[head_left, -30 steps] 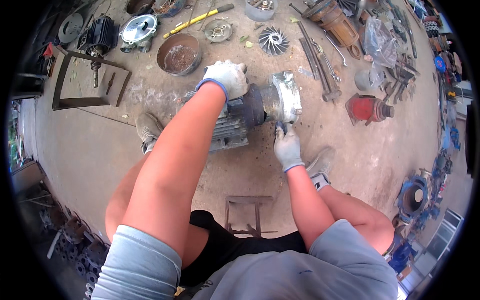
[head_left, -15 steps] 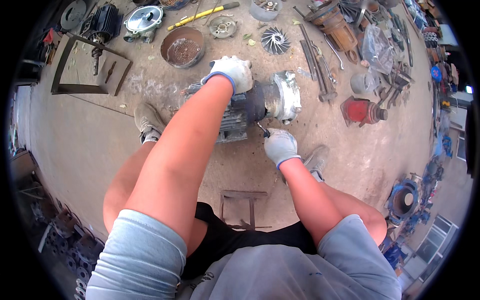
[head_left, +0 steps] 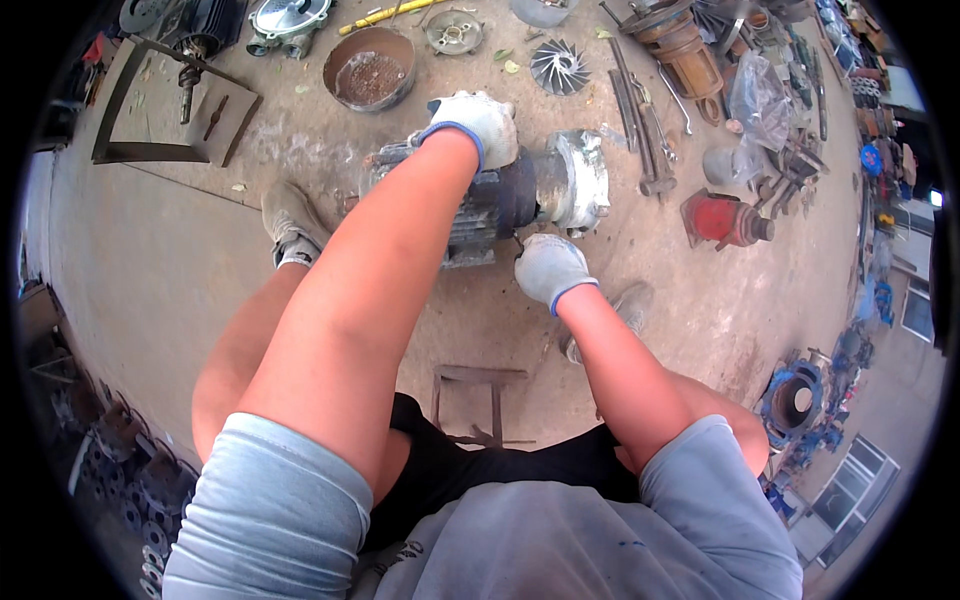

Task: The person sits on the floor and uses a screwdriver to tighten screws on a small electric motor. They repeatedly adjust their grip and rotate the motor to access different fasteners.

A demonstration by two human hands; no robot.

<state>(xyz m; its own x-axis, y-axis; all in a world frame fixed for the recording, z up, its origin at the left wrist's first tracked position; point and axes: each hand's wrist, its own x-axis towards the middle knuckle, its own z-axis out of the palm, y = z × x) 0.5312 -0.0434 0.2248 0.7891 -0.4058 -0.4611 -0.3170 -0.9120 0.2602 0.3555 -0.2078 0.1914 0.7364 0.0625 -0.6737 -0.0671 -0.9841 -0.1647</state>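
Note:
An electric motor with a finned grey housing lies on its side on the floor in front of me. Its right end carries a pale, worn metal flange. My left hand, in a white glove with a blue cuff, is closed at the motor's upper far side; the fingertips are hidden, and I cannot make out what they grip. Below the joint between housing and flange, my gloved right hand is closed around a thin metal wrench, whose tip reaches the motor's near side. Most of the wrench is hidden by the glove.
Beyond the motor lie a rusty bowl, a finned impeller and a round metal cover. Long bars and a hammer are to the right, near a red jack-like part. A metal frame stands at left; a low stool is between my legs.
My view has shifted a little, so the floor things sit higher in the picture. The right hand has turned slightly, and less of the wrench shows. The left hand stays on the motor.

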